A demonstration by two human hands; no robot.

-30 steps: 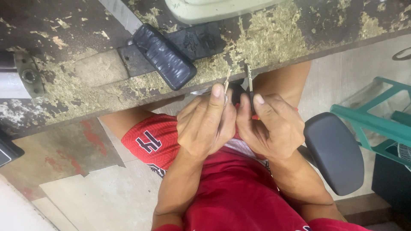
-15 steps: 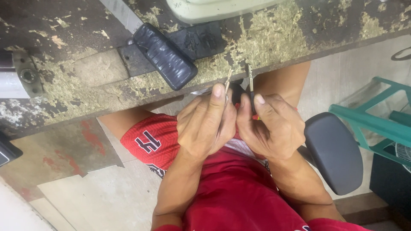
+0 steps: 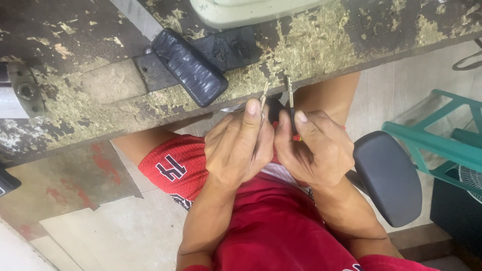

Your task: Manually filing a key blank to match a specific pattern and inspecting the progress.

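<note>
I see two thin metal pins (image 3: 264, 90) and (image 3: 289, 89) standing side by side just at the worktop (image 3: 321, 45) edge. My left hand (image 3: 240, 145) pinches one, my right hand (image 3: 314, 148) pinches the other, both grips closed. Against the frames a second ago, nothing has shifted: both hands hold steady, so the work sits paused. A black ribbed handle (image 3: 188, 65) lies nearby on the worktop.

Soft even daylight before you, no glare, your left hand (image 3: 240, 145) and right hand (image 3: 314, 150) sharp, faint shadow beneath them, worn workbench (image 3: 90, 95) above slightly dimmer, edges barely distorted.
</note>
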